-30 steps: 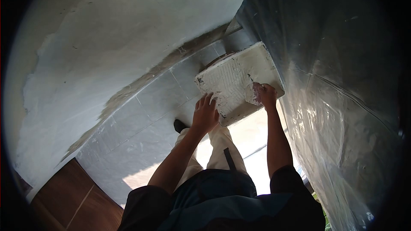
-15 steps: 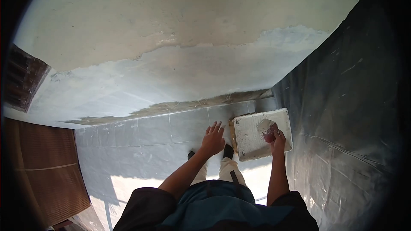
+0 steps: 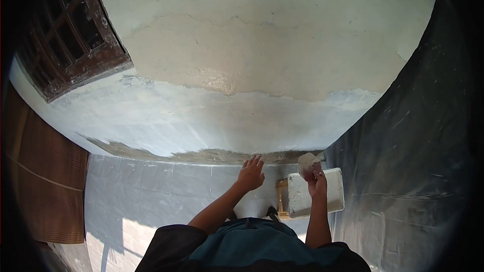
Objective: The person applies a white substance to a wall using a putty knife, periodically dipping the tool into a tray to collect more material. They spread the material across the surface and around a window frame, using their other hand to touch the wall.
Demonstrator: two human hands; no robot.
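Window (image 3: 70,35), upper left, set in the wall (image 3: 262,45). Left hand (image 3: 250,174): fingers spread and empty, tips raised toward the wall's lower edge, nothing in their grasp. Right hand (image 3: 317,182): fingers closed around the handle of a trowel (image 3: 307,163), its blade just above the fingertips. Tray (image 3: 330,194): directly below and beside the right fingers. Sheet (image 3: 418,146): far right.

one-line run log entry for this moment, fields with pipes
right hand: holds putty knife loaded with plaster | left hand: open, empty, fingers spread | plaster tray: on floor by plastic sheet | wall: partly plastered
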